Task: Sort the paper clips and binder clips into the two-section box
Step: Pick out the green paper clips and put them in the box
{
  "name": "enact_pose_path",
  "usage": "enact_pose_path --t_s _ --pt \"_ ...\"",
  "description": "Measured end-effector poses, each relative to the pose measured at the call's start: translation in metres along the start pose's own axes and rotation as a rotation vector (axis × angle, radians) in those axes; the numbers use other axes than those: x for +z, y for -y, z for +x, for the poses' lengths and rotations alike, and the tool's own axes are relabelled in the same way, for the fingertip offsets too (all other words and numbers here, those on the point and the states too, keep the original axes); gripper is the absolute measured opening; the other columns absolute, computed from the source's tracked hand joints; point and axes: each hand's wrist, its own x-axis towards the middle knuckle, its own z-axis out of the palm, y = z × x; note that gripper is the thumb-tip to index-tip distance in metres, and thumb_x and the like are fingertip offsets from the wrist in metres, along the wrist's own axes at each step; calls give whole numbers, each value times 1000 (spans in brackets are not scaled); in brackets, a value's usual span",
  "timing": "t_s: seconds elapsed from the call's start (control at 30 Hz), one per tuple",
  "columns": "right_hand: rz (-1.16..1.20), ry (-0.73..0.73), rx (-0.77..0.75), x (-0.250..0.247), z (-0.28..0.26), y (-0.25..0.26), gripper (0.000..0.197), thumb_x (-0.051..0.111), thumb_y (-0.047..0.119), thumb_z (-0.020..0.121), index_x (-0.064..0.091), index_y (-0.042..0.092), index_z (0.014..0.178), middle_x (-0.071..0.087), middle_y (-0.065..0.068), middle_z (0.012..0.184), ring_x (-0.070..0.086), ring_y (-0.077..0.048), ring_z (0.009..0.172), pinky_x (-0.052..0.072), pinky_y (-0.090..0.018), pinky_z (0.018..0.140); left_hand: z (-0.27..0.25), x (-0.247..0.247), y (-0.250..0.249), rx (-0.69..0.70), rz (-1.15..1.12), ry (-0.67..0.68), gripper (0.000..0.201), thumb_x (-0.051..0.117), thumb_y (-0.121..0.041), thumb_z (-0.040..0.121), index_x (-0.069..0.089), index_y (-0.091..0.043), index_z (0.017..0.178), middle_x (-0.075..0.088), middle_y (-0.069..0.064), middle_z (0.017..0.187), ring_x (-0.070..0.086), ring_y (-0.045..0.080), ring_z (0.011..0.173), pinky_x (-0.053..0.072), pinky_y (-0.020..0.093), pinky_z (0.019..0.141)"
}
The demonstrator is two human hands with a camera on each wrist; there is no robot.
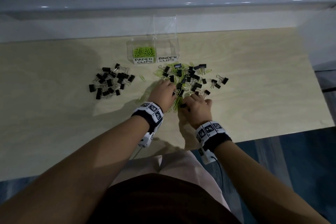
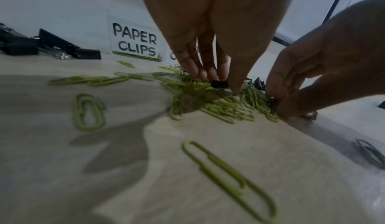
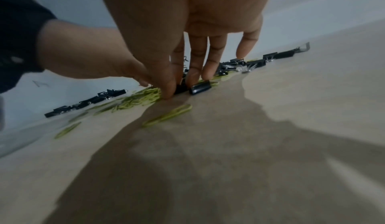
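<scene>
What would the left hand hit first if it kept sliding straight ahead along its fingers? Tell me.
Probably the small black binder clip right at the left hand's fingertips, in the mixed pile of green paper clips. Beyond it lie more black clips; depth is hard to judge.

Box: clear two-section box (image 1: 153, 49) standing at the tabletop's far side, lid up; left section labelled PAPER CLIPS, right BINDER CLIPS.
Paper clips: green paper clips (image 1: 144, 52) lying in the left section; others mixed in the central pile (image 1: 183, 80).
Binder clips: black binder clips (image 1: 111, 82) lying grouped left of the pile.
</scene>
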Motion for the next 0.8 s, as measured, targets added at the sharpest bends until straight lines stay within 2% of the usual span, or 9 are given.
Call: enact_pose_path --t_s 0.13,0.23,0.3,0.4,0.43,0.5,0.6,0.67,0.8 --pt "65 -10 10 -3 2 -6 11 57 28 81 62 25 90 60 6 93 52 -20 92 33 -40 82 1 -3 0 3 -20 -8 12 58 -14 86 61 -13 98 59 5 104 50 25 101 45 38 85" --pt "301 2 50 -10 5 -17 10 53 20 78 62 17 82 62 -1 84 55 -21 80 46 -38 78 -1 -7 5 33 -82 -43 14 55 -6 85 61 -12 96 61 6 101 51 24 97 45 35 82" --pt "459 -44 91 -19 8 -27 13 51 6 80 63 10 79 65 -8 79 58 -24 70 50 -31 66 -3 -10 11 44 -117 -43 18 52 -1 84 61 -10 97 61 7 102 53 23 95 44 30 80" --pt "498 -64 197 -33 16 -46 22 45 -1 88 66 6 86 67 -11 84 59 -22 67 42 -19 57 -6 -13 18 78 -101 -6 18 55 -4 84 60 -9 101 58 6 107 53 22 97 48 33 82" --pt "481 -80 241 -35 19 -54 23 44 1 90 67 7 89 68 -12 87 60 -23 69 44 -19 60 -6 -12 20 90 -83 13 19 57 -7 84 60 -9 102 58 6 107 53 22 98 49 35 82" --pt "398 -116 330 -37 26 -70 24 43 8 91 67 12 94 68 -13 96 62 -29 82 50 -32 75 -5 -11 20 88 -45 36 20 60 -14 85 60 -9 105 57 7 108 52 22 101 48 34 84" --pt "142 -69 403 -39 31 -76 26 43 17 90 60 19 109 56 -10 113 52 -32 104 40 -48 92 -2 -8 16 33 -21 17 22 62 -21 86 61 -8 104 56 7 109 49 23 105 43 32 86" --pt "58 -63 327 -36 31 -65 26 45 19 90 58 21 112 52 -8 116 48 -28 108 36 -48 93 -1 -7 14 -8 -32 8 21 61 -21 87 62 -7 102 56 7 109 49 24 105 43 33 86" --pt "79 -86 51 -23 30 -29 17 48 31 89 63 27 97 56 7 101 50 -17 99 35 -42 93 -2 -14 14 -23 -58 -20 17 56 -21 89 65 -8 96 61 6 101 55 23 94 49 36 81"
